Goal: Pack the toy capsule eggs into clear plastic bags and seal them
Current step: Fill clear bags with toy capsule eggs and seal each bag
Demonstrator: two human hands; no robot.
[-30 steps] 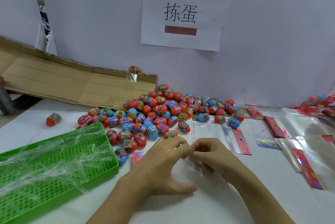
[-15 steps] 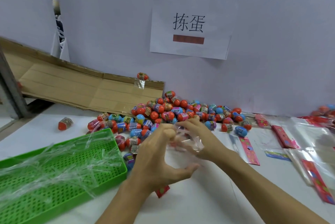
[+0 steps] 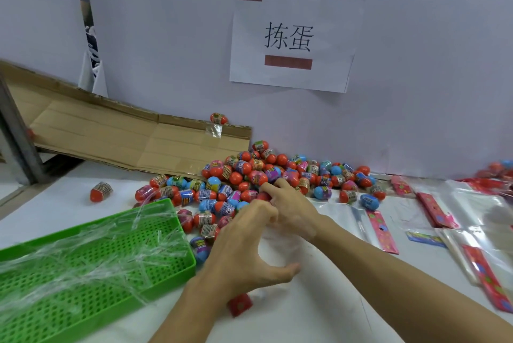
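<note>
A big pile of red, blue and pink toy capsule eggs [image 3: 249, 173] lies against the wall at the middle of the white table. My right hand [image 3: 294, 209] reaches into the pile's front edge, its fingers curled around a red egg [image 3: 262, 196]. Just behind it, my left hand [image 3: 244, 245] holds a clear plastic bag [image 3: 280, 256] that hangs down to the table. The bag's red header card [image 3: 240, 304] shows under my left wrist. The bag's mouth is hidden between my hands.
A green perforated tray [image 3: 191, 262] full of clear plastic strips sits at the front left. Flattened cardboard [image 3: 111, 134] leans at the back left. One egg [image 3: 101, 191] lies apart on the left. Flat clear bags [image 3: 472, 217] with red headers cover the right side.
Both hands lifted the clear bag off the table and moved forward to the pile. My right hand let go of the bag and reached onto an egg.
</note>
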